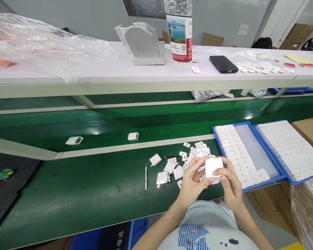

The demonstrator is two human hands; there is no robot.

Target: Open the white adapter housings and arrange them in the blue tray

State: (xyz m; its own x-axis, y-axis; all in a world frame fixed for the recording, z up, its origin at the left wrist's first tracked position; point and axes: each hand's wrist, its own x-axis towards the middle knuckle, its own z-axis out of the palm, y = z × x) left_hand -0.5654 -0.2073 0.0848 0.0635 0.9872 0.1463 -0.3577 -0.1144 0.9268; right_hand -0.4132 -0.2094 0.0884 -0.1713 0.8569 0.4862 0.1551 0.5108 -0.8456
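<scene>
Between my two hands is a small white square plastic case [213, 166], held above the front edge of the green bench. My left hand [194, 180] is closed on its left side with thumb and fingers. On the right side, my right hand [229, 178] grips the same case, its thumb across the front. Just behind my hands lies a heap of small white plates [199, 150] with slots. To the left are several loose white square pieces [162, 177], and a slim silver craft knife [146, 176] lies beside them.
Blue trays [273, 175] of white parts stand at the right, near a cardboard box [311, 133]. Two white units [133, 136] sit on the belt beyond the bench rail. The raised shelf [99, 74] carries a water bottle [181, 38], a black phone [223, 64] and plastic film [47, 45].
</scene>
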